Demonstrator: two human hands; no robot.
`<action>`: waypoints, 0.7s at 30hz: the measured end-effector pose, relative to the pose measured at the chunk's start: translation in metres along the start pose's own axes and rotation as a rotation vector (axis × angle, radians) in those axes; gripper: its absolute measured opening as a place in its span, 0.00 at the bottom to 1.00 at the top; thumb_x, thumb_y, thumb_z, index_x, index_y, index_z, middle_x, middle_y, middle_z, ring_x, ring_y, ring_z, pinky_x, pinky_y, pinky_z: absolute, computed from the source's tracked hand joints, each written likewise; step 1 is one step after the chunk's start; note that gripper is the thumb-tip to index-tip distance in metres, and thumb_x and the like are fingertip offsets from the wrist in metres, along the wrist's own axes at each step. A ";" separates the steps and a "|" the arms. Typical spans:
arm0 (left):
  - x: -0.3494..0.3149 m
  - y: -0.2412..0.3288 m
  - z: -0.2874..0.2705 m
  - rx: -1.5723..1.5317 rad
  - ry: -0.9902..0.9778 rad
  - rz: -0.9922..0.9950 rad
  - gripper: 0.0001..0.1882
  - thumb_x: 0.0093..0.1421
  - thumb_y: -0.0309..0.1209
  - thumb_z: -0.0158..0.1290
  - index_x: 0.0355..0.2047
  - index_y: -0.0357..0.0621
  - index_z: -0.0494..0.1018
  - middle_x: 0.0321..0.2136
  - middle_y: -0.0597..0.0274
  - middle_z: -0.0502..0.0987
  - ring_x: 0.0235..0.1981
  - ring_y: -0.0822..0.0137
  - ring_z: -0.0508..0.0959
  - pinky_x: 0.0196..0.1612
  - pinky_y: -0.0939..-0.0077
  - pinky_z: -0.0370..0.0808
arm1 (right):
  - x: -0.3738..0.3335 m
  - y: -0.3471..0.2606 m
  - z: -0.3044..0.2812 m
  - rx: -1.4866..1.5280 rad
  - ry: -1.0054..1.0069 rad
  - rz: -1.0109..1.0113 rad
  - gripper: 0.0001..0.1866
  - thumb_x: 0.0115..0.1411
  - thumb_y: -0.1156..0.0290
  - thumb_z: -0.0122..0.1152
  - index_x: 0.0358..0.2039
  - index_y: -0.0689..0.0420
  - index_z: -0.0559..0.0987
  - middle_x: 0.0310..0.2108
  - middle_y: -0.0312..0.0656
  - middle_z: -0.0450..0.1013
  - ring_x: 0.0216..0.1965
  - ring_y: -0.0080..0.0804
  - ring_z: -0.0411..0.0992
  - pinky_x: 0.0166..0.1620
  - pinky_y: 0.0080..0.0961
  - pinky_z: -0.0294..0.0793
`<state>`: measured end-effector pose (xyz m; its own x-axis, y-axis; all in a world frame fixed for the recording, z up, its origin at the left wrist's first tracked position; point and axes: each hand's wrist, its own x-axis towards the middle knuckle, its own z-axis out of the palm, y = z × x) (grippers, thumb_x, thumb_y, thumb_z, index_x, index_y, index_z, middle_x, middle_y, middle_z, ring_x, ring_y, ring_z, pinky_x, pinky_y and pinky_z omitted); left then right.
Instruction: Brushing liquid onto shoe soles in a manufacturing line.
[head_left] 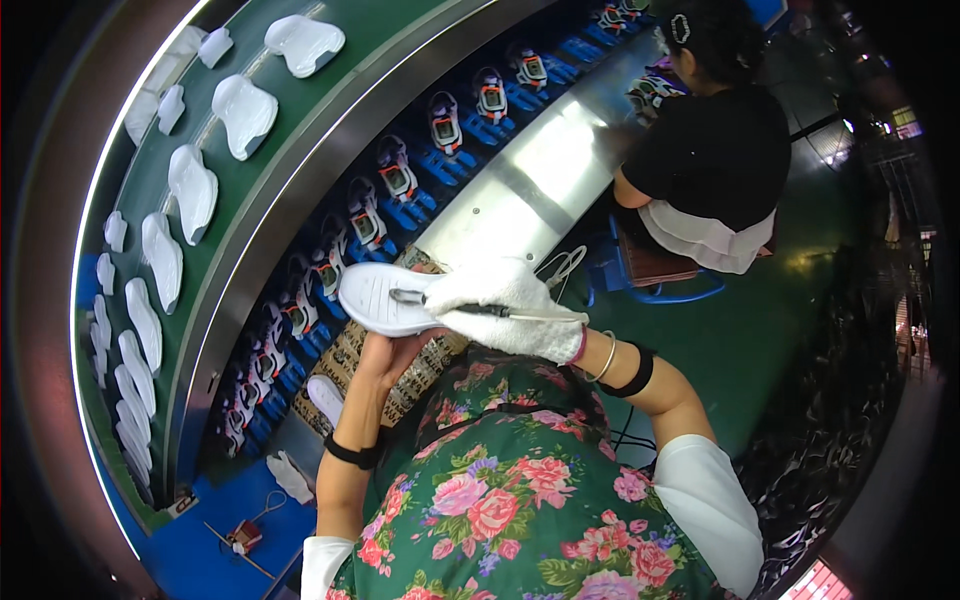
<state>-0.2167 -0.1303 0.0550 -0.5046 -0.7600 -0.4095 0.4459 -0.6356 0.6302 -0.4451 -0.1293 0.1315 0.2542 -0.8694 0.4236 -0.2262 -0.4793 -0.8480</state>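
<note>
A white shoe sole point(368, 312) lies across my left hand point(394, 352), which is bare and grips it from below; most of its fingers are hidden under the sole. My right hand point(500, 300), in a white fleecy glove, is closed around a slim hand tool point(490, 311) with a pale tube or cord trailing toward the wrist. The tool's dark tip rests over the inside face of the sole, and I cannot tell whether it touches. Another white sole point(325, 398) sits below, on the patterned work surface point(400, 400).
A dark conveyor carries a row of shoe uppers point(398, 178) on blue holders. Beyond it, a green belt point(230, 170) bears several white soles point(192, 190). A metal tabletop point(500, 215) runs toward a seated co-worker point(710, 150). A blue surface point(210, 555) lies lower left.
</note>
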 end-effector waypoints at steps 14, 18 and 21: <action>0.008 -0.004 0.055 -0.646 -0.358 0.065 0.34 0.61 0.49 0.48 0.63 0.40 0.65 0.58 0.49 0.73 0.55 0.49 0.76 0.60 0.53 0.72 | -0.005 -0.024 -0.033 0.011 0.192 -0.059 0.10 0.50 0.77 0.71 0.36 0.59 0.85 0.35 0.44 0.82 0.32 0.35 0.80 0.36 0.27 0.78; 0.013 -0.011 0.072 -0.951 -0.293 -0.085 0.42 0.62 0.63 0.45 0.66 0.45 0.58 0.58 0.45 0.70 0.56 0.41 0.74 0.54 0.28 0.71 | 0.008 -0.027 -0.043 -0.227 0.240 -0.210 0.11 0.48 0.77 0.71 0.34 0.60 0.85 0.34 0.46 0.81 0.34 0.39 0.79 0.38 0.29 0.78; 0.017 -0.023 0.071 -0.658 -0.260 -0.042 0.38 0.66 0.59 0.43 0.67 0.48 0.58 0.60 0.47 0.69 0.57 0.42 0.73 0.52 0.27 0.72 | 0.017 -0.024 -0.050 -0.339 0.227 -0.278 0.15 0.47 0.78 0.69 0.39 0.57 0.84 0.39 0.45 0.81 0.38 0.39 0.78 0.41 0.31 0.78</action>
<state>-0.2878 -0.1186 0.0806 -0.6548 -0.7283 -0.2020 0.7351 -0.6758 0.0540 -0.4822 -0.1385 0.1753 0.1461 -0.6894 0.7095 -0.4820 -0.6759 -0.5575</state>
